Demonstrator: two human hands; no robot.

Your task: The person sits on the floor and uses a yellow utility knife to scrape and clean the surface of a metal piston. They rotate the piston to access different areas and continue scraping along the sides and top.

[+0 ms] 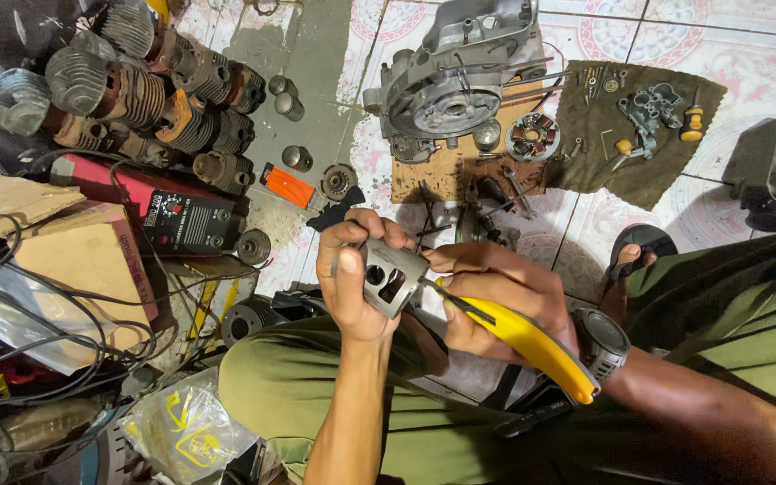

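At the far left a heap of finned engine cylinders [136,90] is lying on the floor, with a cardboard box [83,260] and tangled black cables just below it. Moving right, the left hand [349,278] is clasping a small grey metal engine part [393,278] with ports cut in its face, thumb and fingers wrapping its edges and holding it up over the person's lap, well above the tiled floor [765,36]. Just beside it, the right hand [496,301] is gripping a yellow-handled tool [532,341], its thin dark tip resting at the part's right edge, near one opening. The step in hand looks like scraping or picking at a port of the part; the next move probably calls for steady bracing from the left hand and small, controlled strokes so the tip is not slipping toward the fingers. Farther up and right, an open engine crankcase [451,81] is sitting on a wooden board, beside a dark cloth [648,180] carrying small parts and screwdrivers.
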